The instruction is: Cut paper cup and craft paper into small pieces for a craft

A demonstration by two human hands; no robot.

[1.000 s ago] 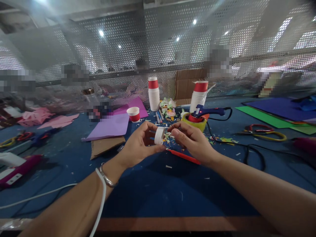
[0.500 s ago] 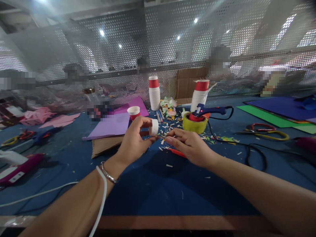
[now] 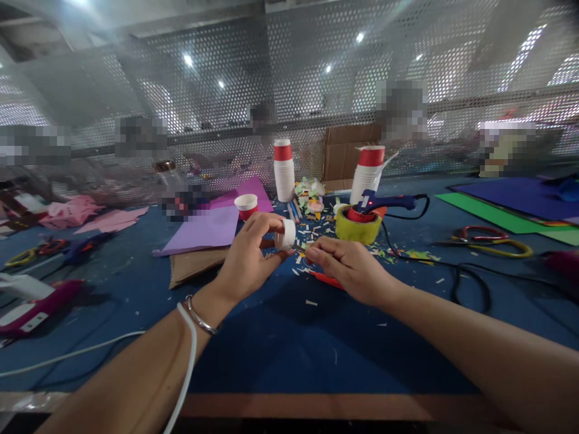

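My left hand (image 3: 248, 259) pinches a small white paper cup (image 3: 286, 234), lying on its side above the blue table (image 3: 289, 355). My right hand (image 3: 346, 268) rests low beside it, fingers curled together near paper scraps (image 3: 307, 238); what they hold, if anything, is hidden. A red pen-like stick (image 3: 326, 279) lies under the right hand. A blue glue gun (image 3: 384, 202) sits on a yellow tape roll (image 3: 357, 229) just beyond.
Two stacks of red-and-white cups (image 3: 283, 170) (image 3: 367, 173) stand at the back, a single cup (image 3: 246, 206) on purple paper (image 3: 203, 230). Cardboard (image 3: 194, 266) lies left. Scissors (image 3: 491, 241), a black cable (image 3: 461, 277), green and blue sheets lie right. A perforated screen stands behind.
My left hand lifted the white cup slightly up and away from the right hand. My right hand dropped lower toward the table and the scraps.
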